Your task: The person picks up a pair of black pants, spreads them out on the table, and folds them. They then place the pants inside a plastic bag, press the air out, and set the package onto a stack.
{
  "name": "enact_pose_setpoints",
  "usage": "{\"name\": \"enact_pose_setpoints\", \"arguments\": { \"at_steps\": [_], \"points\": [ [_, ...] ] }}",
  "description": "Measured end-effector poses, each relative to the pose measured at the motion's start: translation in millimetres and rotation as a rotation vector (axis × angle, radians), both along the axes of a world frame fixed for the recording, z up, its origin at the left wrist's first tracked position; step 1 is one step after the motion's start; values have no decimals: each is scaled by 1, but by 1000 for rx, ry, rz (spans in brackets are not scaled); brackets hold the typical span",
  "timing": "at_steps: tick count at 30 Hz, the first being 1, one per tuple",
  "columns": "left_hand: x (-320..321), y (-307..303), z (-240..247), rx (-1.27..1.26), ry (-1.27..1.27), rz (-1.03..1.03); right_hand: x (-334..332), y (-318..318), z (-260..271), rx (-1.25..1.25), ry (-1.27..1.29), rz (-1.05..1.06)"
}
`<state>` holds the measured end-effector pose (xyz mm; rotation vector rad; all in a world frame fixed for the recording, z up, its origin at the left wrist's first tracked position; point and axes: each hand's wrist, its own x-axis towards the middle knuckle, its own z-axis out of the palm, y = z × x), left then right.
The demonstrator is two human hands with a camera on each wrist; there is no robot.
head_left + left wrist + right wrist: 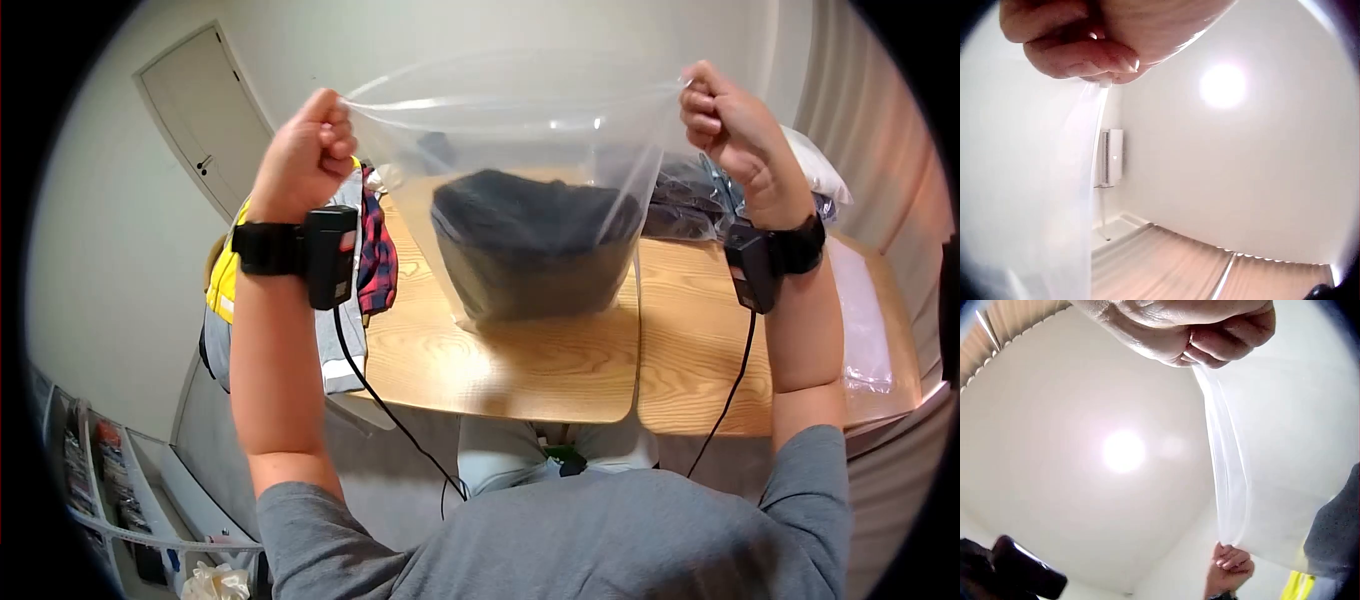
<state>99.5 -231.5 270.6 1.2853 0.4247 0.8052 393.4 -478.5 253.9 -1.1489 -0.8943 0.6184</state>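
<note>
A clear plastic bag [560, 130] is stretched wide between my raised hands over the table. Inside it, toward the bottom, sits a dark folded garment [530, 225]. My left hand [305, 155] grips the bag's top edge at the left corner, fingers curled in. At the opposite corner, my right hand [735, 130] pinches the edge in the same way. In the left wrist view the plastic [1066, 187] hangs straight down from the fingers. The right wrist view shows the taut rim [1222, 456] running across to the left hand [1232, 569].
Two wooden tabletops [500, 370] meet at a seam right of the bag. A yellow-and-grey garment [225, 285] and a red plaid shirt [377, 265] lie at left. Bagged dark clothes [685, 195] are stacked at back right, with flat clear plastic [865, 320] nearer. Cables [375, 395] trail from both wrists.
</note>
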Motion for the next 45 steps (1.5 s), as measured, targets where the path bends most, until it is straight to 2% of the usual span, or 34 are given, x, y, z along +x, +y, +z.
{"name": "enact_pose_setpoints", "arguments": {
  "at_steps": [1, 2, 4, 5, 6, 7, 10, 11, 13, 15, 16, 18, 20, 21, 22, 23, 24, 25, 26, 27, 29, 30, 32, 33, 35, 36, 38, 39, 41, 44, 45],
  "points": [
    [-6, -1, 6, 91, -105, -18, 4, 0, 7, 102, 5, 154],
    [-10, 1, 15, 36, -180, -70, 6, 5, 11, 101, 3, 152],
    [-14, 11, 24, 81, -200, -57, 0, 22, 23, 247, 145, 5],
    [-14, 22, 23, 79, -200, -59, 10, 36, 21, 231, 110, 36],
    [-11, 38, 19, 71, -108, 7, 21, 55, 15, 185, 76, -14],
    [-7, 53, 14, 65, -16, 73, 2, 68, 12, 117, -15, -124],
    [12, 87, -6, -65, 47, 265, 2, 115, -8, 29, -1, -112],
    [13, 95, -5, -63, 43, 267, 2, 126, -12, 77, 22, -99],
    [11, 103, -5, 24, -122, 305, -2, 134, -10, 118, 42, -80],
    [-6, 101, 1, 66, -297, 159, -1, 133, -12, 373, -66, 82],
    [-17, 91, -1, 97, -371, 106, -5, 123, -12, 364, -59, 85],
    [-41, 61, -27, 178, -454, 30, -13, 92, -24, 411, -235, 236],
    [-70, 23, -88, 254, -342, 124, -18, 54, -59, 90, -496, 83],
    [-78, -2, -123, 236, -227, 277, -23, 33, -79, -85, -692, 99],
    [-100, -13, -168, 236, -95, 179, -29, 13, -102, -258, -887, 120],
    [-114, -39, -205, 256, 108, 176, -35, -1, -132, -401, -881, 243],
    [-130, -52, -247, 274, 342, 131, -35, -17, -169, -675, -852, 302],
    [-140, -62, -282, 175, 533, -8, -36, -29, -199, -783, -893, 454],
    [-146, -70, -301, 73, 721, -156, -35, -36, -217, -887, -927, 606],
    [-149, -70, -304, 59, 724, -159, -32, -36, -219, -897, -920, 616],
    [-163, -65, -300, 33, 691, 104, -25, -28, -217, -1047, -672, 540],
    [-162, -57, -291, 71, 607, 225, -19, -17, -212, -994, -650, 391],
    [-147, -37, -284, -26, 461, 312, -4, 14, -216, -889, -338, 334],
    [-137, -30, -280, -21, 457, 315, -8, 27, -224, -883, -342, 334],
    [-108, -21, -275, -81, 617, 195, -19, 59, -240, -888, -7, 284],
    [-96, -14, -273, -72, 610, 199, -17, 75, -245, -885, 97, 451],
    [-75, 2, -274, -315, 631, -28, -42, 91, -227, -981, 195, 264],
    [-67, 12, -279, -308, 625, -28, -44, 98, -233, -931, 256, 274],
    [-51, 30, -293, -395, 545, -155, -50, 107, -238, -874, 360, 239],
    [-32, 37, -308, -349, 685, -97, -39, 113, -269, -786, 371, 278],
    [-28, 32, -305, -299, 634, -124, -39, 110, -271, -791, 365, 199]
  ]
}}
